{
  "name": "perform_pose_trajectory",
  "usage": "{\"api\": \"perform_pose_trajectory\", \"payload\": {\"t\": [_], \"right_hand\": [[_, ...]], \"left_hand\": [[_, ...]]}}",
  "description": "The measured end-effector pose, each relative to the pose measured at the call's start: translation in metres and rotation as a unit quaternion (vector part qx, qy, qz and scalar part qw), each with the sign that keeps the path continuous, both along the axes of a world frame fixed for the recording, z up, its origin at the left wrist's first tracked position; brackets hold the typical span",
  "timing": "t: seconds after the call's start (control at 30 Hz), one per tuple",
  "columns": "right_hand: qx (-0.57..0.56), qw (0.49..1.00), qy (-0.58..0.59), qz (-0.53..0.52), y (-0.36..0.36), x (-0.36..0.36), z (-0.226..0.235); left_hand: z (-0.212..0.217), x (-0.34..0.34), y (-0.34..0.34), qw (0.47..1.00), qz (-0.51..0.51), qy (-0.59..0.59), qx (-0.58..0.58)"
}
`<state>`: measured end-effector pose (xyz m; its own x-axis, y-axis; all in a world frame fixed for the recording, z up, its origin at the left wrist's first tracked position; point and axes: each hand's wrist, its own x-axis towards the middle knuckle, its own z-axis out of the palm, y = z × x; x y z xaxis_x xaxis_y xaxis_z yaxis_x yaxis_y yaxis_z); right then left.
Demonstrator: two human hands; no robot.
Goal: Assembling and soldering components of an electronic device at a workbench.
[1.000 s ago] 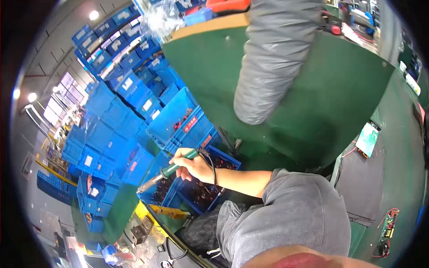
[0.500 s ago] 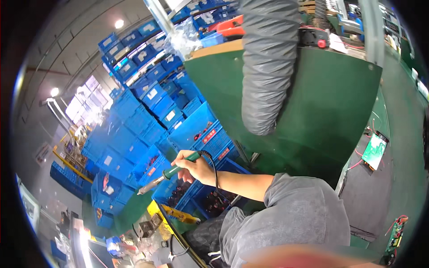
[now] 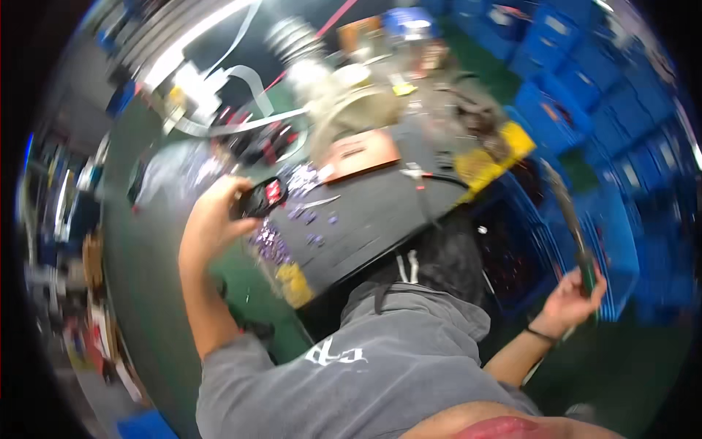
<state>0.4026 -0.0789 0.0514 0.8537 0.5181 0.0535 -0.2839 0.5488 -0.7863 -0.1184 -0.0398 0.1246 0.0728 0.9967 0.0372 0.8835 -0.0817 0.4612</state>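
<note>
My left hand is closed on a small black device with a red part, out over the left edge of the dark work mat. Small purple parts lie scattered on the mat just right of that hand. Away to the right, my right hand is wrapped round a soldering iron. Its green handle sits in the fingers, and the long metal barrel points up and away, beside blue crates. Motion blurs the iron's tip.
An orange-brown box stands on the bench, with a pale blurred holder behind it. Yellow patches mark the bench's front corners. Blue crates stack up on the right, and a clear plastic bag lies at the left.
The view has swung from the crates and green panel to the bench. My left hand now shows, holding the black device; the soldering iron stays in my right hand.
</note>
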Motion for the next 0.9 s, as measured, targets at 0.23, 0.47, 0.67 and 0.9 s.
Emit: {"api": "perform_pose_trajectory", "payload": {"t": [0.23,0.47,0.67,0.9], "right_hand": [[0.035,0.974,-0.058,0.218,0.052,0.052,-0.073],[0.024,0.971,-0.066,0.230,0.085,0.054,-0.100],[-0.023,0.973,-0.086,0.215,0.082,0.062,-0.112],[-0.035,0.970,-0.096,0.221,0.077,0.071,-0.122]], "left_hand": [[-0.021,-0.035,-0.018,0.984,0.164,0.064,0.035],[-0.085,-0.028,0.065,0.948,0.193,0.198,0.155],[-0.134,-0.032,0.123,0.908,0.246,0.264,0.212],[-0.162,-0.034,0.155,0.847,0.395,-0.061,0.349]]}}
